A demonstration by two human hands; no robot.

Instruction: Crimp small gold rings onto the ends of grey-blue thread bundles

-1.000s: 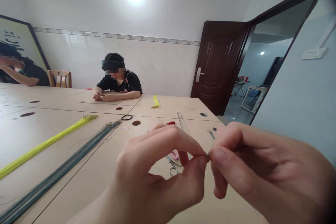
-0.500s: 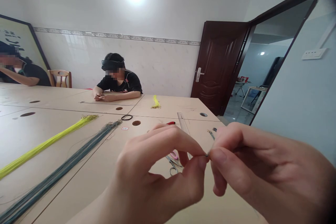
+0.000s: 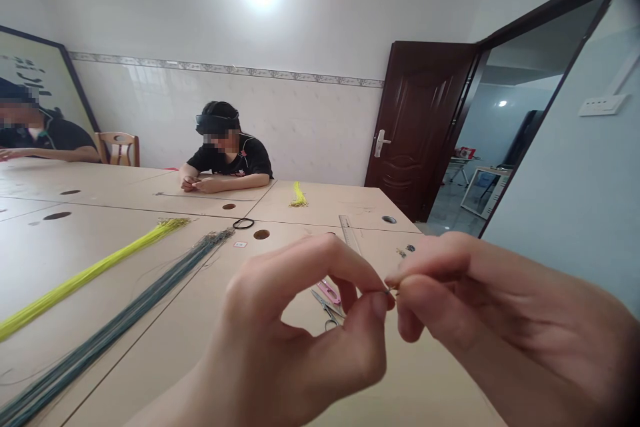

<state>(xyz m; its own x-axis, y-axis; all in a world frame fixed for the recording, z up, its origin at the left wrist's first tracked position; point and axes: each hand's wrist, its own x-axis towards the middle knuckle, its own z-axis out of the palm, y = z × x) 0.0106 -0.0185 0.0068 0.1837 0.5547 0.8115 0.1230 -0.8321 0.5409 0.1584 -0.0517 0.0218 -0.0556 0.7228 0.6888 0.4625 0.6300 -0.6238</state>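
My left hand [image 3: 265, 340] is closed in a pinch, thumb and forefinger tips pressed together. Between them a tiny dark, thread-like bit [image 3: 387, 291] shows, too small to name. Just to its right, my right hand [image 3: 505, 327] pinches too, its fingertips almost touching those of the left; what they grip is mostly hidden. Both hands are held above the table. Scissors [image 3: 327, 312] and a pink-handled tool [image 3: 329, 291] lie behind my left hand, seen partly through the loop of its fingers.
A bundle of grey-blue cords [image 3: 150, 303] and a yellow bundle [image 3: 105, 267] stretch across the table [image 3: 165, 373] on the left. Farther back are a black ring [image 3: 243, 223], a clear ruler [image 3: 349, 232] and a small yellow bundle [image 3: 299, 195]. Two people sit across the table.
My fingertips have parted slightly, and the right hand's pinch has shifted a little. A person at far left has lowered an arm to the table.
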